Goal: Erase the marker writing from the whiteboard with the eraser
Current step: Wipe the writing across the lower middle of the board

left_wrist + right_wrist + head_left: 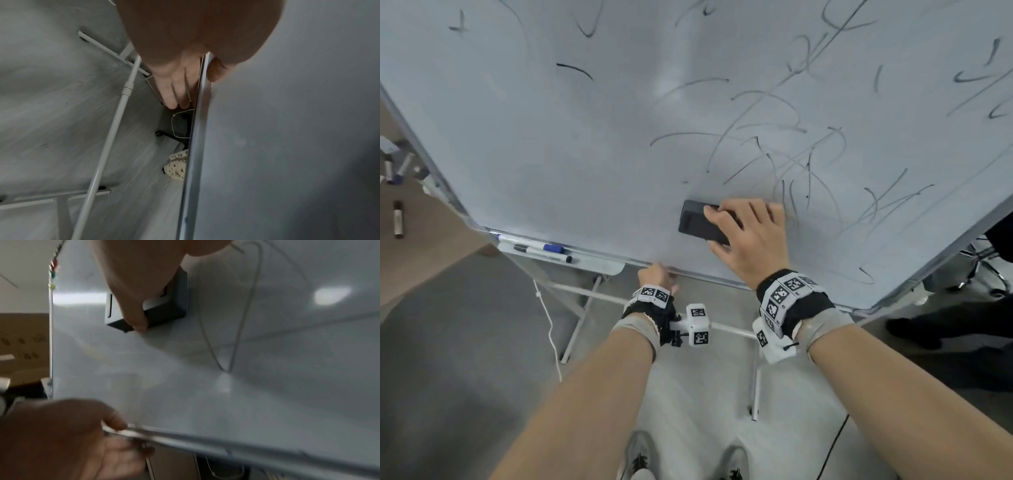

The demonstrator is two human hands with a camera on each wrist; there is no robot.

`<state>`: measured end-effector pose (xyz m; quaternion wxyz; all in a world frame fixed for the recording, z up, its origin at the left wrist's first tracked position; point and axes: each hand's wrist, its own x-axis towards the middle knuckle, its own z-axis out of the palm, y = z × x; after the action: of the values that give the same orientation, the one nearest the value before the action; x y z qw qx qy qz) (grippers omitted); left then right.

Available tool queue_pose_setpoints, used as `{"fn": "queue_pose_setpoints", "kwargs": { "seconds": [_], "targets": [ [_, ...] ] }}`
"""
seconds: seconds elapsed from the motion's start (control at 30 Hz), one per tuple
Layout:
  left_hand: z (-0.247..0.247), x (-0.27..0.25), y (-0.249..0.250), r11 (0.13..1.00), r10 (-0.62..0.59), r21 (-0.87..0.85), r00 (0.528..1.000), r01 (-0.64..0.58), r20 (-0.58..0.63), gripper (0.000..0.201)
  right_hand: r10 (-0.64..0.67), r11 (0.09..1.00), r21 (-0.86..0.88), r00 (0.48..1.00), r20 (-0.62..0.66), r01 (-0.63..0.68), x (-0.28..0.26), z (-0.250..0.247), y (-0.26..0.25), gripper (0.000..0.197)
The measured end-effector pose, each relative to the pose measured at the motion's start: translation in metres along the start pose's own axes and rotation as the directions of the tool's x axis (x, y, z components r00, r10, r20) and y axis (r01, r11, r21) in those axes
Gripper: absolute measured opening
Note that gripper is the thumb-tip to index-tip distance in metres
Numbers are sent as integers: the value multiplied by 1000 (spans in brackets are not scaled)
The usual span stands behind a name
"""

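1. Right hand (748, 236) grips the black eraser (700, 222), fingers over its top edge, thumb under; eraser flat against the whiteboard (585, 154).
2. Eraser sits low on the board, at about 5 o'clock from board centre, just above the bottom frame.
3. Marker writing (791, 144) lies at 12 to 3 o'clock of the eraser; board area at 9 o'clock of it is mostly clean.
4. Left hand (655, 275) pinches the board's bottom frame (197, 129), thumb on the front, fingers (174, 91) behind.
5. Tray (599, 263) at 9 o'clock of the left hand holds two markers (541, 250).
6. Loose markers (397, 219) on the surface at far left.
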<state>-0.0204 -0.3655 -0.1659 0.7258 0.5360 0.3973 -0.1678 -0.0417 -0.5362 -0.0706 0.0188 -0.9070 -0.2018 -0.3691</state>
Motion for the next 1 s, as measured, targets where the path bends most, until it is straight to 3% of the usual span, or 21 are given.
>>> {"fn": "queue_pose_setpoints", "kwargs": {
  "seconds": [0.1, 0.17, 0.3, 0.4, 0.53, 0.6, 0.7, 0.8, 0.93, 1.0],
  "targets": [
    [17, -5, -9, 996, 0, -95, 998, 5, 56, 21, -23, 999, -25, 982, 186, 28, -39, 11, 5, 52],
    [25, -3, -12, 993, -8, -121, 999, 14, 47, 24, -6, 999, -39, 976, 219, 15, -55, 7, 13, 54],
    [27, -9, -10, 989, -43, -143, 998, 37, -35, 10, 113, 992, -56, 993, 35, -111, -45, -24, 37, 52],
    [28, -11, -19, 985, -52, -169, 998, 45, -37, 11, 200, 976, -56, 971, -131, -208, -26, -49, 58, 48],
    [43, -18, -34, 954, -48, -297, 999, 40, -19, 11, 177, 982, -35, 968, -175, -186, -32, -53, 71, 48],
    [47, -20, -38, 938, -48, -343, 999, 37, -22, 19, 123, 992, -23, 988, -92, -126, -50, -40, 67, 51],
    [53, -17, -45, 902, -3, -432, 999, -13, -35, 29, -17, 999, -31, 989, 146, 22, -91, -10, 53, 55],
    [53, -17, -47, 904, 23, -424, 997, -53, -75, 27, 13, 1000, -15, 961, 276, -10, -116, 2, 44, 58],
    [56, -17, -48, 913, 20, -400, 988, -81, -156, 56, 90, 996, 17, 991, 97, -92, -94, -25, 58, 54],
    [66, -20, -47, 895, 13, -433, 979, -102, -204, 57, 123, 992, 21, 992, -39, -122, -62, -46, 71, 51]
  ]
}}
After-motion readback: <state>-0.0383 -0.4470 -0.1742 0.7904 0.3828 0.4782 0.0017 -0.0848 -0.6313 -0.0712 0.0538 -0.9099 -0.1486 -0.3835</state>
